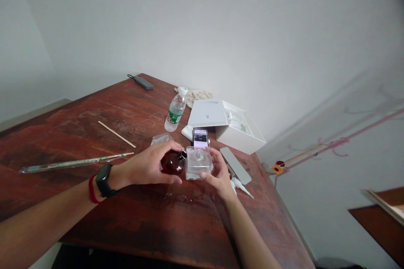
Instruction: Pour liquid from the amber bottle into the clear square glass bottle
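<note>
Both hands loaded: dark red bottle left, clear block right

Left hand point(154, 164) has thumb and fingers wrapped around a round, dark red bottle point(172, 164); the short neck is tipped toward the right, mouth facing the block. Right hand point(221, 176) is clamped on a clear, squarish block point(199, 164), thumb at the near corner, fingers along the right side, round mark on its top. Bottle neck and block sit side by side; can't tell if they touch. Both are over the middle of the reddish wooden table point(126, 214); can't tell whether either rests on it. Left wrist: black watch point(105, 180), red cord point(92, 189).

Another clear piece point(162, 138) sits just behind the left hand, partly hidden. Phone point(200, 137), screen lit, is right behind the block. Farther back: capped water bottle point(175, 111) with green label, upright; open white box point(238, 139), contents unclear. Right of the right hand: pale flat strip point(235, 164) and white nozzle-like pieces point(241, 187), partly covered by the hand. Shiny wet-looking patch point(178, 198) on the tabletop in front of the hands.

Left side: one bare stick point(116, 134), plus a wrapped stick point(77, 162) nearer the left forearm. Grey device point(143, 82) with cord loop near the far edge.
</note>
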`<state>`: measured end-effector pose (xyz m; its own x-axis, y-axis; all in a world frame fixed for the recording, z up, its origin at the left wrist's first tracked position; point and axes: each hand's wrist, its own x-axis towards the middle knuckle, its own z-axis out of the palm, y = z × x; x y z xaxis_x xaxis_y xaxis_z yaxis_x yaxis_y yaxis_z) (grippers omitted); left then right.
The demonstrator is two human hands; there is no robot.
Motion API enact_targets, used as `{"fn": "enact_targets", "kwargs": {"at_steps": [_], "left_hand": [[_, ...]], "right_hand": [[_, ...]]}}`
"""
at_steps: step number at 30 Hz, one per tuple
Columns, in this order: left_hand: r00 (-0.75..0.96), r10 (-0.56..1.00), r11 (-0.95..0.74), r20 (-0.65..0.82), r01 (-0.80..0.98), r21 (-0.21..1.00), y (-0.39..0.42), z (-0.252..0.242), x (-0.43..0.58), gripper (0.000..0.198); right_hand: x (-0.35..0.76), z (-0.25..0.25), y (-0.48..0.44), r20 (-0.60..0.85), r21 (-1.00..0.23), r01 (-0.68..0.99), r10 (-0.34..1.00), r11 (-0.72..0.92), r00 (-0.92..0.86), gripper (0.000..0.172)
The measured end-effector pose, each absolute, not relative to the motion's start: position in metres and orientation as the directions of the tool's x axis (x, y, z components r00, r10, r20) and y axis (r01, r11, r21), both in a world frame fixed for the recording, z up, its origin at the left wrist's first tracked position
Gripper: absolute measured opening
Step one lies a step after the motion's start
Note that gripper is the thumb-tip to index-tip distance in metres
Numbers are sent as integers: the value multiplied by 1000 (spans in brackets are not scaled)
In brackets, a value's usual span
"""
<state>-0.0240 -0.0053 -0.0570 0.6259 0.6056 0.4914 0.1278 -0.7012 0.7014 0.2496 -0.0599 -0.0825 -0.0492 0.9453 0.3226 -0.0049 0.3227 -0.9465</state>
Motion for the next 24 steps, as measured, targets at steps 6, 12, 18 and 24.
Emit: {"fn": "enact_targets", "kwargs": {"at_steps": [6,12,18,24], "left_hand": [[596,527,-816,606,156,557,-1,-59,-27,67],[629,475,-849,616,144,508,-2,-58,-27,60],[643,488,-842,591,169,512,-4,-58,-27,61],[641,518,-833,566,226,506,-7,-58,-25,58]], "right_hand": [[255,-76,-60,329,-944,4,940,331,-96,72],[259,-73,-63,310,-949,38,946,314,-94,74],[261,-71,-65,267,-961,48,957,274,-110,76],[263,-69,-66,250,-961,96,962,260,-105,73]]}}
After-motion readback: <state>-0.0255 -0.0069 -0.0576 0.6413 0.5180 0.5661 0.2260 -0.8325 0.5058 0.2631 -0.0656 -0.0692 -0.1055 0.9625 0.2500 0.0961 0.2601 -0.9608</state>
